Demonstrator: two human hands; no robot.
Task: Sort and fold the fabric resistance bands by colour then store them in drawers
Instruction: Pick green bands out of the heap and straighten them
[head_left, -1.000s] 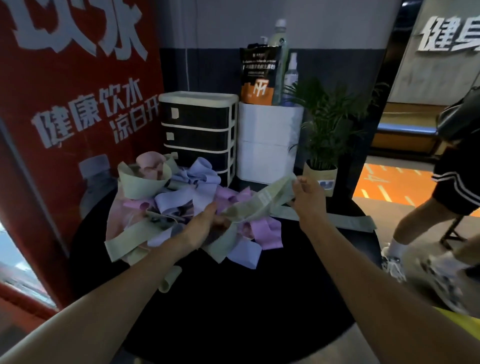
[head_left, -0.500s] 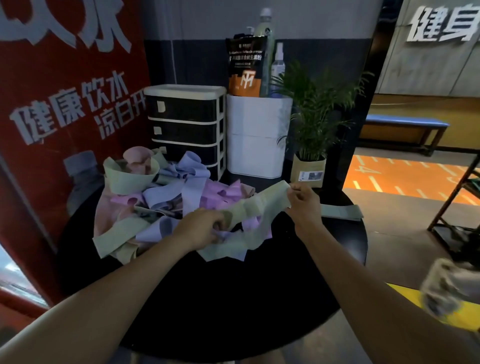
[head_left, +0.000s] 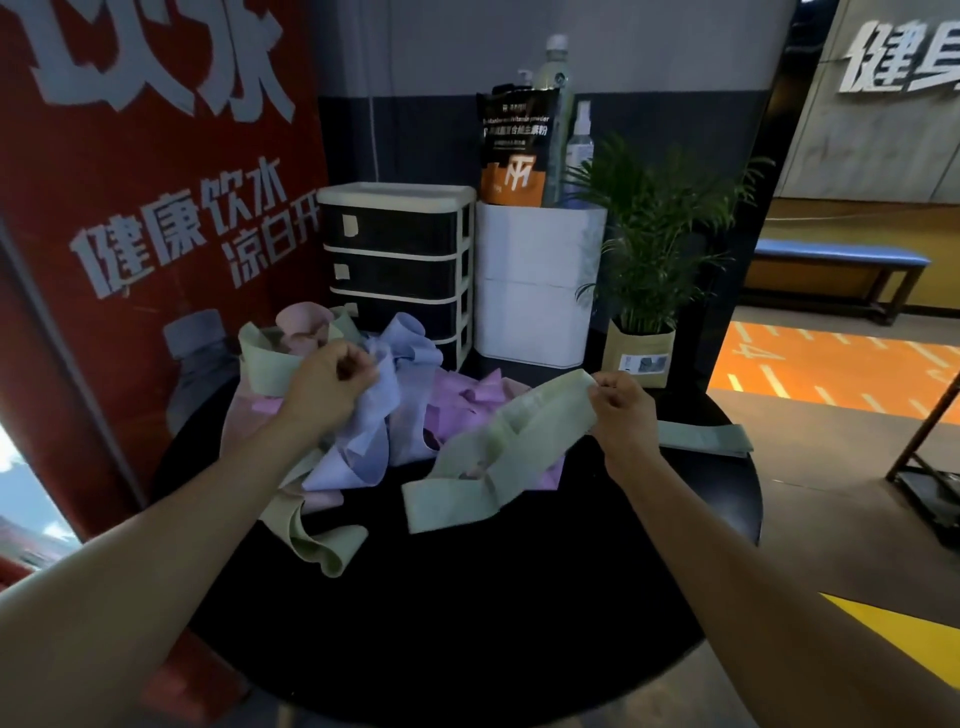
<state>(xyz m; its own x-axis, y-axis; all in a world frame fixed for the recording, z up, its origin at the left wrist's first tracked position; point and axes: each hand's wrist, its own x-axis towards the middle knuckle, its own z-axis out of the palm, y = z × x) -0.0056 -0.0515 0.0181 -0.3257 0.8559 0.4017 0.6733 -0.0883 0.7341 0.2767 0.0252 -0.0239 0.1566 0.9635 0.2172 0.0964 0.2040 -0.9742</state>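
At nine to ten o'clock, the red banner carries white characters reading 健康饮水 above 凉白开, with larger characters cropped at its top edge. At twelve o'clock, the black-and-orange pouch shows a white line ending "vitamin powder" and an "M"-like logo; its other print is too small to read. At two o'clock, the grey wall sign begins 健身, cut off by the frame.

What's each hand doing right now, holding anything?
Left hand: closed, gripping a blue band in the pile.
Right hand: closed, pinching the end of a green band.
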